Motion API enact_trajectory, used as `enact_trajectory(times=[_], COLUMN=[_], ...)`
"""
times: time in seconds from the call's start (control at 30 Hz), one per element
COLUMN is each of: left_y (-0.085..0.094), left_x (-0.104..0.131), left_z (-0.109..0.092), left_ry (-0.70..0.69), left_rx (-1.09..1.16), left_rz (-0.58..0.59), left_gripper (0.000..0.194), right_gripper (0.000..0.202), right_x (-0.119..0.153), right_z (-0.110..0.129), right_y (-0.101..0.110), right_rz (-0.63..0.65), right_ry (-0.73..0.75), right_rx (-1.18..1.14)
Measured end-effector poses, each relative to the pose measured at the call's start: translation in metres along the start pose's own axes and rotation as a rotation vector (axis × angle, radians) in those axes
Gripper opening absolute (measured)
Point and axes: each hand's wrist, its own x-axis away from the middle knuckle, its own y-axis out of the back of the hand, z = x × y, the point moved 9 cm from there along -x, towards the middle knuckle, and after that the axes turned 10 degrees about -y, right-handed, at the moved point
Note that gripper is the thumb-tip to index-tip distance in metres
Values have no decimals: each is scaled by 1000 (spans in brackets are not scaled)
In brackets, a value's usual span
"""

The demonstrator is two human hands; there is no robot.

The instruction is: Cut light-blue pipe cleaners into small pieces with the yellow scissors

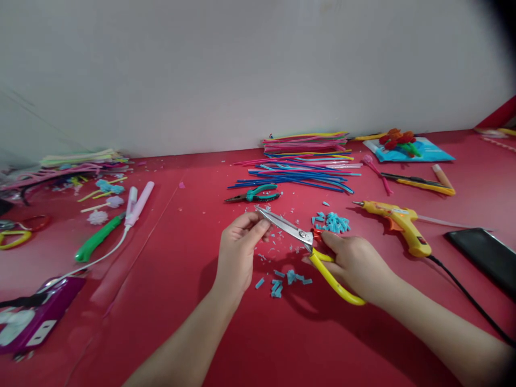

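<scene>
My right hand (357,263) grips a pair of scissors (288,228) with one yellow handle and a red part near the pivot. The blades point up and left, nearly together. Their tips lie by the pinched fingers of my left hand (242,239); whatever these hold is too small or hidden to name. Below the blades, short light-blue cut pieces (277,289) lie loosely on the red table (258,344). Just beyond my right hand sits a small heap of blue pieces with tapered ends (336,222). Tiny pale clippings are scattered under the scissors.
Pliers (256,194) lie ahead, before bundles of coloured pipe cleaners (298,174). To the right are a yellow glue gun (397,220) with a cord, a black phone (484,255) and a blue packet (429,150). Leftward lie a pink styling iron (137,207) and a purple device (48,312).
</scene>
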Motion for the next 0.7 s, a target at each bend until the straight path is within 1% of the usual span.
enact_trajectory(times=[0.13, 0.23, 0.3, 0.4, 0.5, 0.6, 0.7], left_y=[-2, -11, -22, -44, -56, -59, -58], left_x=[1, 4, 10, 24, 37, 44, 45], left_z=[5, 14, 21, 30, 37, 41, 43], left_ry=[42, 115, 183, 301, 408, 469, 481], left_rx=[-2, -15, -4, 41, 64, 69, 63], left_rz=[11, 78, 168, 342, 462, 500, 504], left_gripper=[6, 7, 8, 10, 12, 11, 11], right_gripper=[31, 30, 28, 24, 20, 16, 14], right_x=[-3, -6, -8, -8, -6, -4, -3], right_z=[-2, 2, 5, 6, 8, 10, 11], right_y=[3, 4, 6, 4, -2, -3, -2], right_rz=[26, 63, 86, 146, 240, 303, 325], right_ry=[-62, -93, -115, -168, -195, -172, -176], right_rx=[-140, -347, -542, -869, -1096, -1166, -1139])
